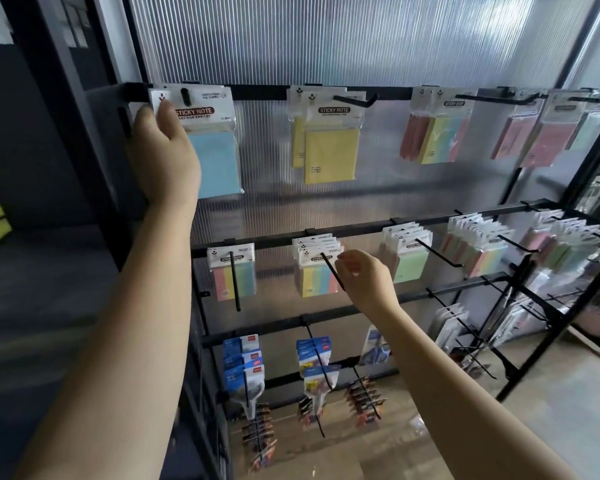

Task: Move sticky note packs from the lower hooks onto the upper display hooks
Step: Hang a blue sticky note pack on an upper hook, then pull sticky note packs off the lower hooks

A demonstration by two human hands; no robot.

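Left hand (165, 147) up at the top-left corner of the display rack (361, 230), thumb and fingers pinching the header card of a blue sticky note pack (215, 157) that hangs on the leftmost upper hook (184, 96). Yellow packs (328, 150) hang on the next upper hook along.

Right hand (364, 278) at the middle rail, fingers curled near the striped packs (317, 271) on the second lower hook (333, 273); cannot tell if it holds anything. One striped pack (232, 271) hangs alone at the rail's left end.
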